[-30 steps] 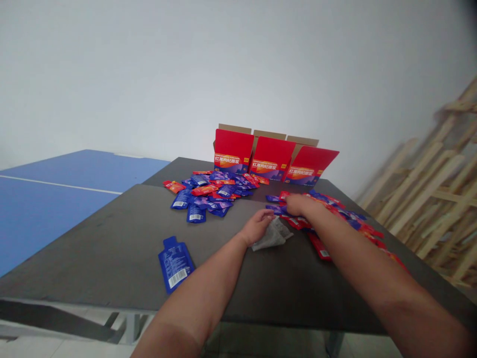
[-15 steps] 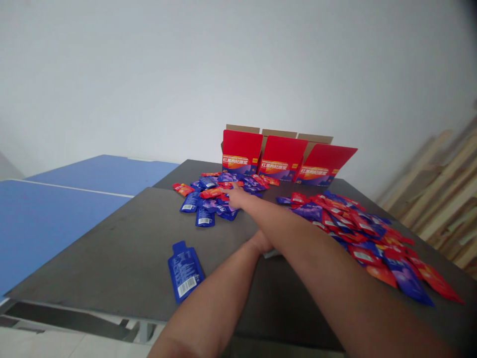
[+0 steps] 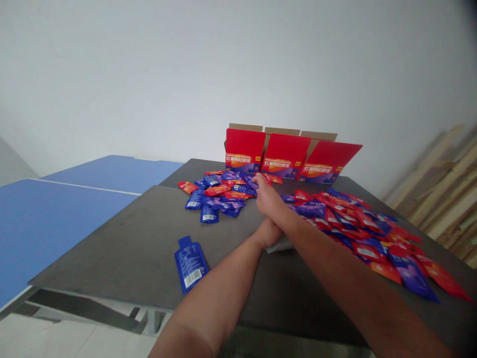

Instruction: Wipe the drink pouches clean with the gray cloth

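My right hand [image 3: 267, 198] is over the right edge of a loose pile of small red and blue-purple pouches [image 3: 208, 198]. Its fingers are closed at a purple pouch [image 3: 252, 180], most of which the hand hides. Below it, my left hand [image 3: 268, 232] is low over the dark table, and my right forearm crosses in front of its fingers. A greyish flat thing [image 3: 280, 244] shows under the left hand; its kind is unclear. One blue pouch [image 3: 191, 263] lies alone, label side up, left of my left forearm.
Three open red cartons [image 3: 244, 150] stand in a row at the back of the dark table [image 3: 122, 243], flaps raised. A larger heap of red and purple pouches [image 3: 357, 223] covers the right side. A blue table [image 3: 74, 199] adjoins on the left; wooden boards lean far right.
My right hand has moved right, from the middle of the smaller pile to its right edge, and its fingers have drawn in. My left hand stays low by the greyish thing. The view has shifted slightly.
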{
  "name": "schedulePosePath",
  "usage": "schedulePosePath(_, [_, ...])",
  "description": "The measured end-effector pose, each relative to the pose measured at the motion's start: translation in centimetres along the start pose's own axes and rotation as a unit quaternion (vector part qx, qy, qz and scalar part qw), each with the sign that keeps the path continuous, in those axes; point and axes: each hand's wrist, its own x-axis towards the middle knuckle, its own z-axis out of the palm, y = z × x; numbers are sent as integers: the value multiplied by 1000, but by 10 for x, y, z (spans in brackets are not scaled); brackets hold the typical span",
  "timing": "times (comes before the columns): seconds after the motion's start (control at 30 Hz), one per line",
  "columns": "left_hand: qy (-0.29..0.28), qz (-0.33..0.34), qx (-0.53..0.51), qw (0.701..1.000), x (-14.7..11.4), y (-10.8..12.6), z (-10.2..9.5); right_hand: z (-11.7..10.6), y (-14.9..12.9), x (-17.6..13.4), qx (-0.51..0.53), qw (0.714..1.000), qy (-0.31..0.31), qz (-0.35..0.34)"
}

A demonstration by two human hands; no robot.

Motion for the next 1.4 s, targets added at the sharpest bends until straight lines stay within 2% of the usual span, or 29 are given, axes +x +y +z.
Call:
schedulePosePath(0.07, [-8, 12, 57, 998, 1, 1, -5, -17, 13, -44, 67, 992, 109, -16])
schedulePosePath(0.13, [-6, 15, 88, 996, 4, 1, -4, -26, 28, -83, 82, 981, 171, 25])
schedulePosePath(0.2, [-8, 19, 86, 996, 7, 2, -3, -28, 40, -110, 70, 975, 191, 83])
schedulePosePath(0.27, [-17, 24, 63, 998, 7, 3, -2, -24, 48, -120, 69, 968, 202, 134])
schedulePosePath(0.4, [-25, 6, -31, 999, 5, 6, -3, -9, 54, -111, 90, 954, 219, 182])
schedulePosePath(0.47, [6, -27, -87, 996, 6, 8, -2, -1, 53, -107, 91, 958, 201, 183])
schedulePosePath(0.53, [52, -66, -145, 986, 7, 11, -2, 4, 53, -106, 81, 969, 167, 161])
schedulePosePath(0.6, [90, -88, -204, 971, 10, 16, -5, 8, 53, -108, 74, 982, 140, 106])
schedulePosePath(0.7, [132, -104, -284, 944, 15, 25, -13, 13, 59, -109, 55, 988, 144, 28])
schedulePosePath(0.8, [173, -98, -325, 925, 19, 31, -21, 19, 66, -108, -30, 990, 138, 29])
schedulePosePath(0.93, [164, -118, -368, 908, 17, 35, -27, 25, 68, -108, -118, 990, 70, 39])
schedulePosePath(1.13, [127, -145, -400, 896, 11, 44, -32, 16, 65, -106, -139, 990, 3, 37])
schedulePosePath(1.2, [112, -150, -396, 899, 11, 46, -34, 10, 67, -105, -122, 992, 23, 29])
schedulePosePath(1.27, [106, -149, -393, 901, 11, 47, -35, 3, 69, -104, -96, 992, 80, 15])
schedulePosePath(1.33, [103, -157, -385, 904, 11, 46, -36, -2, 68, -105, -67, 989, 132, -25])
schedulePosePath(1.4, [92, -182, -364, 909, 11, 44, -34, -4, 63, -108, -45, 985, 147, -77])
